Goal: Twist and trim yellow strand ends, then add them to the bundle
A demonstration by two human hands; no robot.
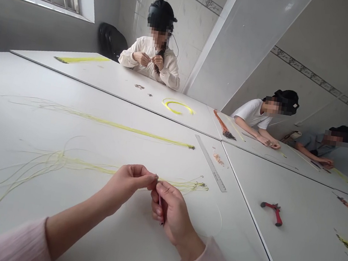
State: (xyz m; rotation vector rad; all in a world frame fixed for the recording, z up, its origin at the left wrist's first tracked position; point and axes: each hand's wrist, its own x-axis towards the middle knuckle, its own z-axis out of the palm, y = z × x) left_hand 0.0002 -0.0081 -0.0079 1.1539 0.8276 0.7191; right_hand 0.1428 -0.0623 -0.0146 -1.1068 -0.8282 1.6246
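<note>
My left hand (127, 184) and my right hand (171, 208) meet in front of me above the white table (50, 225). The left fingertips pinch a thin wire end (155, 179), too small to make out well. My right fingers close on a slim dark-reddish piece (161, 206), partly hidden by them. A loose bundle of pale yellow wires (59, 161) runs behind my hands, with dark metal ends (200, 186) at its right end.
Beyond lie a long yellow wire bundle (113, 124) and a steel ruler (211, 164). Red-handled pliers (273, 213) rest on the adjoining table. Several co-workers (155, 43) sit along the far tables, with more wire bundles. Table edges meet at the right.
</note>
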